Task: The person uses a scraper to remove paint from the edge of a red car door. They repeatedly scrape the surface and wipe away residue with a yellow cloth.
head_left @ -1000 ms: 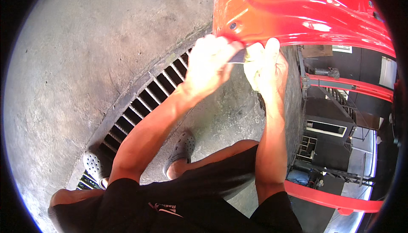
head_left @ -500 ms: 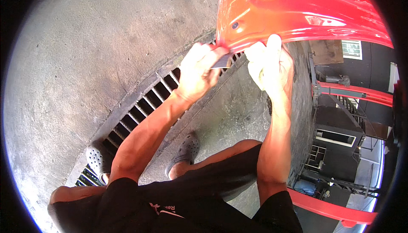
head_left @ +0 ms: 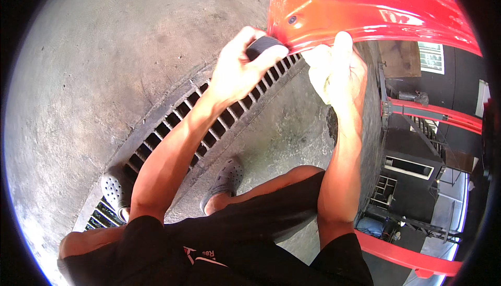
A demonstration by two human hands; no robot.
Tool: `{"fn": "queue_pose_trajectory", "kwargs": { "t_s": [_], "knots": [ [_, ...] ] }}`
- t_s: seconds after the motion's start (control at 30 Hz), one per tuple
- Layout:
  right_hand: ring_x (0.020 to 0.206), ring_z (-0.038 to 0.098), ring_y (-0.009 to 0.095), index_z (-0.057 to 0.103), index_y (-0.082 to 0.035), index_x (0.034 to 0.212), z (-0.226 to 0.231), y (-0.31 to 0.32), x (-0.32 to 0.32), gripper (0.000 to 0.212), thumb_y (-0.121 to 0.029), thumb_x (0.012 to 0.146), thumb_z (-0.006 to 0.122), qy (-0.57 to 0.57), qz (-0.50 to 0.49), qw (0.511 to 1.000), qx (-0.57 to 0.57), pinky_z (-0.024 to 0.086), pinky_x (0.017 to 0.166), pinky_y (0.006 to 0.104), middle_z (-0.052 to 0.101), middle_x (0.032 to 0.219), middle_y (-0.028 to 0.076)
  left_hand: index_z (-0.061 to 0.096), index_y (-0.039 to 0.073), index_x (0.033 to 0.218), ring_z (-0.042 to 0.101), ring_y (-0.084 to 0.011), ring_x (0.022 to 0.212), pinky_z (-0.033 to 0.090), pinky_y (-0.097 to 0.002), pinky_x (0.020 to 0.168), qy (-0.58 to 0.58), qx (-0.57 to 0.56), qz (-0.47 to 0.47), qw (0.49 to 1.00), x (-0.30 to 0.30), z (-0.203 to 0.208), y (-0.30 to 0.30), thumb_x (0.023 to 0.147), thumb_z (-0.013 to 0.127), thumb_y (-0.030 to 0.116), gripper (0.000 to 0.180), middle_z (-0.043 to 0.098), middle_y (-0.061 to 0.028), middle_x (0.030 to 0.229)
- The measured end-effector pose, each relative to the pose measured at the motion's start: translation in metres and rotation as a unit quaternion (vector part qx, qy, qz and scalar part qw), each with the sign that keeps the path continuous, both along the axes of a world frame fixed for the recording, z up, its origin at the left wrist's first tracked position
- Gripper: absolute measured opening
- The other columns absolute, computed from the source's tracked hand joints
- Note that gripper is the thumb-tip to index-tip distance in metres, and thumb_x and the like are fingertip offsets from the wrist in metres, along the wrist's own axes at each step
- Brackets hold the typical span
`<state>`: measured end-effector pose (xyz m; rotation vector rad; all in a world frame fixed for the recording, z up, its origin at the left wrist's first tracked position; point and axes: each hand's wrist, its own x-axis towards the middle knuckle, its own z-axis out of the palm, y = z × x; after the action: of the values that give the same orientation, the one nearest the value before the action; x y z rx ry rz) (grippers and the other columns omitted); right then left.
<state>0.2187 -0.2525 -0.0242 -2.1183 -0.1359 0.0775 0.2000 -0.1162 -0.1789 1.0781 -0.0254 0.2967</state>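
A glossy red car body panel [head_left: 344,12] juts in from the top right, its corner and lower edge toward me. My left hand [head_left: 237,67] is at that corner, thumb and fingers closed on a dark, bent sheet that looks like sandpaper [head_left: 262,47]. The sheet lies against the panel's left edge. My right hand [head_left: 342,75] grips the panel's lower edge, thumb upright on the near face and the other fingers curled below. Glare washes out both hands. A small yellowish patch by the right palm is too bright to make out.
A metal floor grate [head_left: 177,116] runs diagonally across the concrete floor [head_left: 120,51] beneath my arms. My feet in grey clogs [head_left: 224,181] stand by it. To the right are red lift arms [head_left: 436,114], a dark wall and a blue container [head_left: 370,227].
My left hand has shifted slightly up and left with the sandpaper, whose dark face now shows. My right hand still grips the edge. The view has moved a little.
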Motion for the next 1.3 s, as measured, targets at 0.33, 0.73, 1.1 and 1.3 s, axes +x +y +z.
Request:
{"fn": "queue_pose_trajectory", "kwargs": {
  "t_s": [0.33, 0.73, 1.1, 1.3],
  "knots": [
    [0.044, 0.049, 0.006, 0.07, 0.001, 0.089, -0.006, -0.001, 0.001, 0.068, -0.057, 0.112, 0.043, -0.021, -0.021, 1.0, 0.01, 0.032, 0.038, 0.0251, 0.059, 0.062, 0.001, 0.071, 0.005, 0.109, 0.062, -0.0077, 0.085, 0.052, -0.0274, 0.078, 0.101, -0.103, -0.141, 0.979, 0.009, -0.017, -0.007, 0.094, 0.085, 0.033, 0.035, 0.072, 0.0014, 0.095],
    [0.04, 0.046, 0.007, 0.066, -0.002, 0.088, -0.011, 0.008, -0.001, 0.069, -0.062, 0.111, 0.042, -0.032, -0.029, 0.999, 0.005, 0.032, 0.036, 0.0251, 0.058, 0.062, 0.002, 0.069, 0.012, 0.1, 0.047, -0.0055, 0.062, 0.038, -0.027, 0.051, 0.258, -0.246, -0.017, 0.934, -0.018, 0.021, -0.02, 0.091, 0.083, 0.032, 0.026, 0.056, 0.0068, 0.075],
    [0.037, 0.046, 0.011, 0.062, -0.005, 0.08, -0.016, -0.001, -0.01, 0.071, -0.065, 0.11, 0.04, -0.039, -0.04, 0.998, 0.005, 0.033, 0.034, 0.0269, 0.054, 0.056, 0.003, 0.066, 0.008, 0.098, 0.051, -0.012, 0.076, 0.044, -0.0342, 0.071, 0.314, -0.31, 0.069, 0.895, -0.008, 0.033, -0.055, 0.086, 0.078, 0.025, 0.024, 0.061, 0.0019, 0.084],
    [0.037, 0.045, 0.01, 0.058, -0.007, 0.076, -0.016, 0.008, -0.017, 0.07, -0.064, 0.111, 0.038, -0.041, -0.033, 0.998, 0.017, 0.031, 0.033, 0.0272, 0.052, 0.054, 0.001, 0.063, 0.006, 0.106, 0.053, -0.0141, 0.076, 0.047, -0.0388, 0.07, 0.365, -0.324, 0.106, 0.866, 0.014, 0.033, -0.048, 0.089, 0.076, 0.02, 0.026, 0.061, -0.0003, 0.084]
  ]
}}
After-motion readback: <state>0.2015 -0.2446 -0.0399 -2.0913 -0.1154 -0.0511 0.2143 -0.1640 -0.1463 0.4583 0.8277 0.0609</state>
